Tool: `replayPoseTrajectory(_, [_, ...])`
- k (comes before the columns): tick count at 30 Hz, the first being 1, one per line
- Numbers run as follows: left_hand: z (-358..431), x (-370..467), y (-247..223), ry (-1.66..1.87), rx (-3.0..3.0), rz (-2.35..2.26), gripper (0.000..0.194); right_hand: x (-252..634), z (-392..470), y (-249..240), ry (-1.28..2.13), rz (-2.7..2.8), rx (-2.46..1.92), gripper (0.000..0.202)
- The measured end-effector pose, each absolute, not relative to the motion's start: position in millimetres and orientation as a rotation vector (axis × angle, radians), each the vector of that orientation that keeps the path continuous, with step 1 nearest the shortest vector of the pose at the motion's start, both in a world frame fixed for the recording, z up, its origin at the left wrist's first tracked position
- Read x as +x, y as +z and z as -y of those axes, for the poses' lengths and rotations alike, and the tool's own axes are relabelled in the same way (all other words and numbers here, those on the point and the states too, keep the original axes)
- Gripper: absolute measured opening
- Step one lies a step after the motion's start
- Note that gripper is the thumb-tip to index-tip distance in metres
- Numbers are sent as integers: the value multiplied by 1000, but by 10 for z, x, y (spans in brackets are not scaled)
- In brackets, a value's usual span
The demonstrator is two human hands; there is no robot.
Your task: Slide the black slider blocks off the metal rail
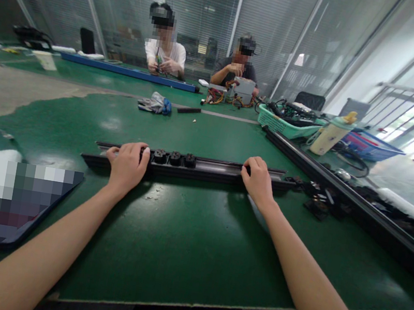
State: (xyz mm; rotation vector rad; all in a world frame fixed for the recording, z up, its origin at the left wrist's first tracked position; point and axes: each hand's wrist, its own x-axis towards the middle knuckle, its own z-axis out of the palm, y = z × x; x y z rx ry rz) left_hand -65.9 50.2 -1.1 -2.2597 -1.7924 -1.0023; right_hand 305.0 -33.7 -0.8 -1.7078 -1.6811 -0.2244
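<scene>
A long black channel-shaped rail (211,174) lies crosswise on the green table in front of me. Three round black modules (175,158) sit in its channel, left of the middle; the channel to their right shows bare metal. My left hand (129,163) is closed at the rail's left part, fingers curled over it beside the modules, and what its fingertips touch is partly hidden. My right hand (258,180) is curled over the rail's right part, thumb and fingers bent round its edge.
Another long black rail (328,182) runs diagonally at right, beside small black parts (318,199). Behind stand a green basket (285,128) and a cream bottle (330,135). A tablet (46,203) lies left. Two people sit across the table.
</scene>
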Motion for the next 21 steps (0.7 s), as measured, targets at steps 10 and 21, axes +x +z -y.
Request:
replayPoseTrajectory(10, [-510, -662, -16, -1004, -2258, 1785, 44, 3054, 329, -10, -240, 1688, -1707, 15])
replayPoseTrajectory(21, [-503, -663, -10, -990, -2259, 1784, 44, 3067, 342, 3, -238, 1675, -1767, 14])
